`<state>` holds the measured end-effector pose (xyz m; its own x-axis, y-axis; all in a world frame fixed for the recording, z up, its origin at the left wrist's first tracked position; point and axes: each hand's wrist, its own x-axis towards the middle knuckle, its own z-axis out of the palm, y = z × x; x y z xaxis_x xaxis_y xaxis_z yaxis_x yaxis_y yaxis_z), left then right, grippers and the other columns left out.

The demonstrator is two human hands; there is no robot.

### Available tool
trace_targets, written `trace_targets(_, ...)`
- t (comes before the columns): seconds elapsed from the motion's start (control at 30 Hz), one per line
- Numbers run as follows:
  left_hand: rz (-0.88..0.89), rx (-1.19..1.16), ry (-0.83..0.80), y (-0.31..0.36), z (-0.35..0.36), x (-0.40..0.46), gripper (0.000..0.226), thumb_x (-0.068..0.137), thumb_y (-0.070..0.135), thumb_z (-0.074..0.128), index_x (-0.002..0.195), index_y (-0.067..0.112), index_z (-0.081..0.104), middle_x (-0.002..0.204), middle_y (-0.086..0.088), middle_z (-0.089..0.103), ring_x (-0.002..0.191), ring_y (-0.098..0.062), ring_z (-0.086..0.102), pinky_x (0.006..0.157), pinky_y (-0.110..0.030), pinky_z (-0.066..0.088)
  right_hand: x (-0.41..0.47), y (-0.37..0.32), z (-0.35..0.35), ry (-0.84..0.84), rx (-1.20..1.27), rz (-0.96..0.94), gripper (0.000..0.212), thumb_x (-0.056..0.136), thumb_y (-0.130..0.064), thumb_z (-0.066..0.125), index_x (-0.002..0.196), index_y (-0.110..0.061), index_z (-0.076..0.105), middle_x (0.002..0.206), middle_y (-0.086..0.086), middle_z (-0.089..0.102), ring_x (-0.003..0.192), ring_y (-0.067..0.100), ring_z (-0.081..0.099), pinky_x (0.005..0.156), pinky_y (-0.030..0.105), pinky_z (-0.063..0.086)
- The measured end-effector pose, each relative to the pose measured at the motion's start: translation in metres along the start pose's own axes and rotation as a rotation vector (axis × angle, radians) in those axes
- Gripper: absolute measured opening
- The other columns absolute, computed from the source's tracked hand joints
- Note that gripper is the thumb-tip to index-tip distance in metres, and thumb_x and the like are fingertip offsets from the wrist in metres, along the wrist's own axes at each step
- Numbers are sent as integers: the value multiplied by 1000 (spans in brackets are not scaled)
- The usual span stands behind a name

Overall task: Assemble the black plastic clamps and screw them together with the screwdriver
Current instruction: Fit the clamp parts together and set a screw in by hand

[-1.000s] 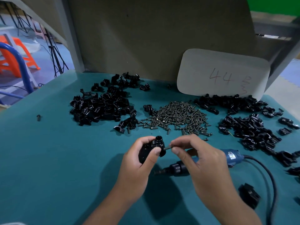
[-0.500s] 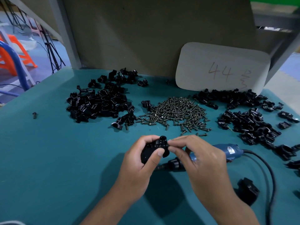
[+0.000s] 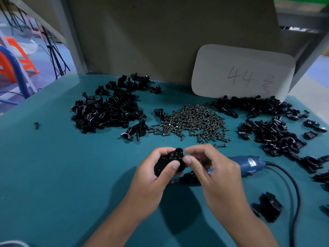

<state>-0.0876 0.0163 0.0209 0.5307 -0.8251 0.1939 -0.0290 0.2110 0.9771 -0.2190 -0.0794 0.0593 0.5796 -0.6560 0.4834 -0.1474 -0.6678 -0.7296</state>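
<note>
Screw gone; hands (image 3: 187, 173) pinch black clamp (image 3: 170, 162)

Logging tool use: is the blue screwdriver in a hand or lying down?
Lying down. The blue screwdriver rests on the table beyond the right hand; neither hand grips it.

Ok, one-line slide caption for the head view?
Left hand holds a black clamp, right hand fingers its side, screwdriver lying behind.
</note>
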Motion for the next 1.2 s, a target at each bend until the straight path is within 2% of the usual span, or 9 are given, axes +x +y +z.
trace_targets(0.13,-10,18,-2,3,-2,2,25,86,47,65,109,36,65,104,1,74,91,-21,75,81,-27,58,1,0,-6,-50,-21,-60,11,89,-33,66,95,-42,67,91,-22,69,88,-1,66,71,7,45)
trace_targets(0.27,-18,23,-28,0,-1,0,22,88,46,64,108,39,65,104,1,74,90,-21,75,84,-35,60,1,6,-6,-47,-107,-88,3,94,-28,67,93,-30,69,85,-21,67,87,-5,62,74,3,41)
trace_targets(0.47,-23,0,-24,2,-1,0,22,88,46,65,108,38,65,104,3,74,88,-18,75,77,-22,57,-2,7,-2,-150,-157,-31,16,104,-43,46,93,-35,54,91,-17,55,89,5,55,74,13,38)
trace_targets(0.63,-24,-3,-36,0,2,-1,23,85,46,65,106,38,66,101,6,74,87,-18,74,80,-27,58,-7,6,2,-180,-198,-20,19,107,-41,36,89,-37,41,93,-18,47,90,6,49,77,14,36)
trace_targets(0.77,-63,-61,-20,-1,3,-1,25,82,47,67,104,36,67,101,2,74,86,-21,74,76,-26,58,-7,8,-1,-189,-145,54,5,103,-43,46,98,-45,47,102,-25,54,98,-3,53,79,7,36)
trace_targets(0.83,-60,-52,-25,-1,2,0,24,82,47,66,104,38,67,101,3,74,86,-18,74,79,-28,59,-7,6,-3,-138,-133,13,12,102,-36,56,95,-45,53,100,-25,59,97,-6,56,77,4,37)
trace_targets(0.97,-47,-31,-38,0,2,0,23,85,46,65,106,36,67,102,5,74,88,-14,73,80,-29,60,-4,3,-6,-47,-123,-72,4,95,-24,70,96,-26,67,90,-20,66,92,-3,62,74,2,40)
trace_targets(1.03,-32,-13,-47,2,0,0,23,86,45,65,107,36,67,102,4,74,89,-14,73,78,-23,57,-4,2,-7,-43,-79,-50,3,93,-27,72,95,-25,70,88,-20,68,90,-1,65,72,3,41)
trace_targets(1.2,-15,69,-38,-1,-2,1,30,80,49,72,107,38,66,98,8,72,91,-20,71,84,-31,58,-5,0,-4,-33,-45,18,13,89,-41,63,90,-29,69,80,-23,67,82,-5,64,67,3,40)
